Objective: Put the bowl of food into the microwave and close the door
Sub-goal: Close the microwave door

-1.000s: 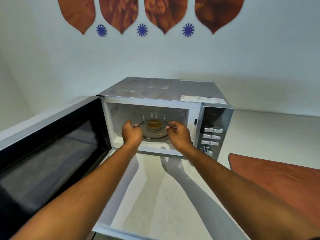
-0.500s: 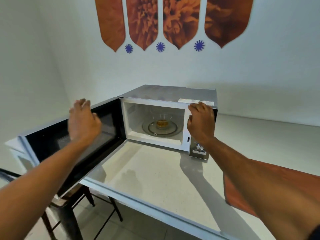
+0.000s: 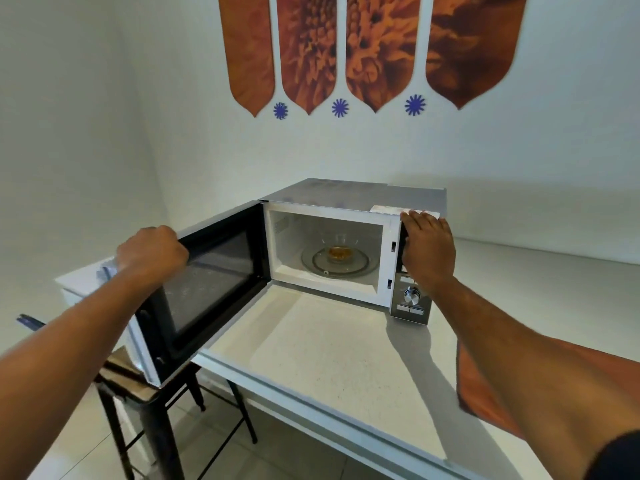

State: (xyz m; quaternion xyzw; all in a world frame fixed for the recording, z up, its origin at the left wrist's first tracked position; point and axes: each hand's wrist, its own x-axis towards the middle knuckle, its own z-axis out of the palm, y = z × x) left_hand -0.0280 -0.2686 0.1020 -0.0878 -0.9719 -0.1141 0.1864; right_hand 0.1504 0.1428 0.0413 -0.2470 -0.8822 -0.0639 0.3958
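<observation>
A silver microwave (image 3: 353, 194) stands on the white counter (image 3: 329, 362) against the wall. Its door (image 3: 207, 285) hangs open to the left. Inside, a clear glass bowl of amber food (image 3: 339, 249) sits on the glass turntable (image 3: 337, 266). My left hand (image 3: 150, 254) is curled over the top outer edge of the door. My right hand (image 3: 427, 249) lies flat against the top of the control panel, fingers reaching the microwave's top right corner. A dial (image 3: 412, 295) shows below that hand.
An orange-brown mat (image 3: 485, 386) lies on the counter at right, partly under my right forearm. A dark stool (image 3: 138, 403) stands below the open door, off the counter's left front edge. Orange wall decals (image 3: 363, 46) hang above the microwave.
Both hands left the bowl inside the microwave. My right hand went to the control panel's top and stays there. My left hand swung out and closed over the door's top edge.
</observation>
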